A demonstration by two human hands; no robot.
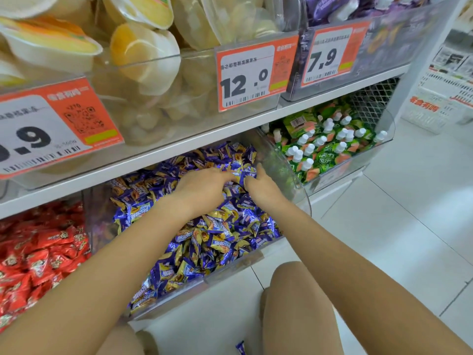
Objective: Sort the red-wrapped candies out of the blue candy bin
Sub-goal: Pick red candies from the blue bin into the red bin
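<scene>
Head view. Centre of the frame: a clear plastic bin (302, 198) heaped with small blue-and-gold foil-wrapped candies (217, 239). Both hands work at the far end of the heap, close together, fingertips nearly meeting. The left hand (202, 187) lies palm-down with its fingers curled into the wrappers; whether they pinch a piece cannot be told. The right hand (261, 187) is likewise dug in, fingers bent among the blue candies, its grasp hidden.

No red-wrapped candy shows in the blue heap, though a sliver of red seems to sit at the fingertips of the left hand; too small to confirm. By judgement, any stray red piece lies buried under or just beyond the fingers, toward the upper part of the bin, roughly equally near both hands. Its long axis cannot be read.

Lower left of the frame: a neighbouring bin of red foil-wrapped candies (38, 254), the likely destination, on the left hand's side, so a leftward carry would suit that hand.

Right of centre: green pouches with white caps (325, 147). Upper shelf: pale jelly cups (143, 55). Orange-and-white price tags read "12.0" (253, 75), "7.9" (330, 56) and a partly cropped ".9" (51, 129); the smaller print is illegible. One blue candy (240, 348) lies on the floor at the bottom edge.
</scene>
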